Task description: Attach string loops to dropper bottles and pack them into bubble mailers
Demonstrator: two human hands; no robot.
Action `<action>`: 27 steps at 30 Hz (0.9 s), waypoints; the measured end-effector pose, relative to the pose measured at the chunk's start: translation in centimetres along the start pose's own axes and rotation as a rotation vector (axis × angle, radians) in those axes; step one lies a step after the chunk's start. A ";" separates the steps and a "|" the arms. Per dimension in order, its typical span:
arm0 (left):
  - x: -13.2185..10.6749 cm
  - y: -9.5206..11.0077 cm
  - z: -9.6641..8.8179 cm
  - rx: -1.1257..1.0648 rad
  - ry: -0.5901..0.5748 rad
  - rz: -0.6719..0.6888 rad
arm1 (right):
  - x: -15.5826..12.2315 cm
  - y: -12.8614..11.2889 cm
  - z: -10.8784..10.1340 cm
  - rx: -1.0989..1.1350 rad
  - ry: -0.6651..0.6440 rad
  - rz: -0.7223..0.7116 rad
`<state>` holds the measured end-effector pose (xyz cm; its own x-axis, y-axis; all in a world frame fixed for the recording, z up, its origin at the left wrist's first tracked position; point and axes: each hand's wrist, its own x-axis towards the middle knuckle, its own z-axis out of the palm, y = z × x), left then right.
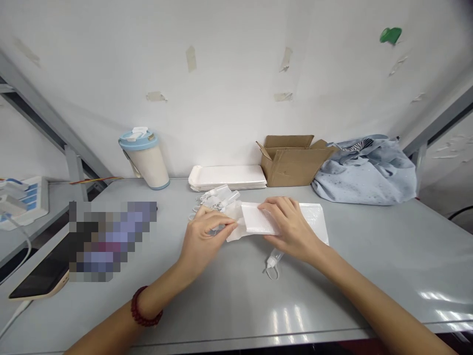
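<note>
View: head camera, looking down on a grey desk (236, 301) set against a white wall (229, 74).
Left hand (205, 237): closed in a pinch, thumb and fingertips gripping the left end of a white pouch (253, 222); whether anything else sits between the fingers cannot be told.
Right hand (291, 224): open, palm down, fingers lying flat across the pouch and pressing it to the desk.
Pouch: flat on the desk at centre, between both hands, its right end showing beyond the right hand.
Bottles (218, 195): small clear group lying on the desk just behind the left hand.
Bottle (272, 261): single, with a loop, lying just below the right hand, partly hidden by the wrist.
Bracelet (142, 309): dark red beads on the left wrist.
Stack (229, 176): white flat items at the wall, behind the bottles.
Box (291, 160): brown cardboard, flaps open, just right of the stack.
Bag (365, 170): pale blue cloth, touching the box's right side.
Cup (145, 159): white with blue lid, left of the stack.
Phone (39, 278): screen dark, at the desk's left edge.
</note>
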<state>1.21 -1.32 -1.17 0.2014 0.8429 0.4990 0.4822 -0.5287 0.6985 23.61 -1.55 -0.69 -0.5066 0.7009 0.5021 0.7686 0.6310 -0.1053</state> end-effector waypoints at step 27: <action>-2.3 1.2 1.9 0.266 -0.726 0.326 | 0.0 3.2 -0.1 -0.071 0.013 0.179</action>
<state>2.90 -3.68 -2.43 0.8206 0.5549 0.1372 0.4712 -0.7926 0.3870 26.16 0.45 -0.93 -0.3542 0.7953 0.4920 0.8719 0.4710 -0.1336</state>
